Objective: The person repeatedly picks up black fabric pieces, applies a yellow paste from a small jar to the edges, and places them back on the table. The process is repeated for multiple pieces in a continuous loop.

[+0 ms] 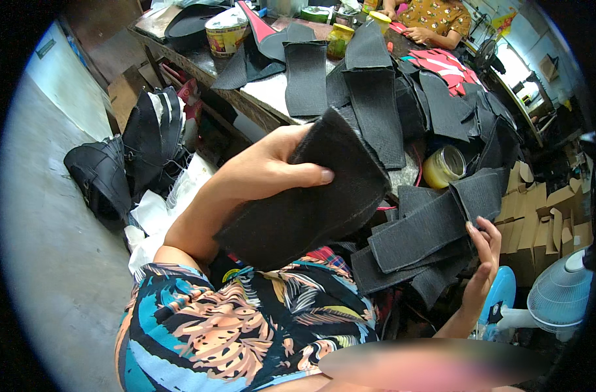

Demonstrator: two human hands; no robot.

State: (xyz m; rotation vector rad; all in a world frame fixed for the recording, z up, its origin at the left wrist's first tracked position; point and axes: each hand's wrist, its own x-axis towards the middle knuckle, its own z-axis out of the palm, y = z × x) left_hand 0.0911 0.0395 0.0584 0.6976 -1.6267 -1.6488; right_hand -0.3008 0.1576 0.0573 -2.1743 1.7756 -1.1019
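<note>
My left hand (281, 170) grips a wide black fabric panel (311, 202), thumb on its upper face and fingers hidden beneath. The panel is tilted, raised in front of my body. My right hand (484, 255) is at the right edge of a loose pile of dark grey strips (419, 242). Its fingers are apart, and a fingertip appears to touch a strip's edge; no strip is seen gripped. Beyond the held panel, more dark strips (374, 111) lie overlapping on the table. An open glass jar (444, 166) with yellowish contents tilts among them.
On the worktable (262, 98) stand a tub (226, 32) and a yellow-lidded jar (339, 40). A co-worker's hand (415, 34) is by red pieces (445, 68) at the far side. Black bags (125, 150) sit at left; cardboard boxes (540, 215) and a fan (559, 291) at right.
</note>
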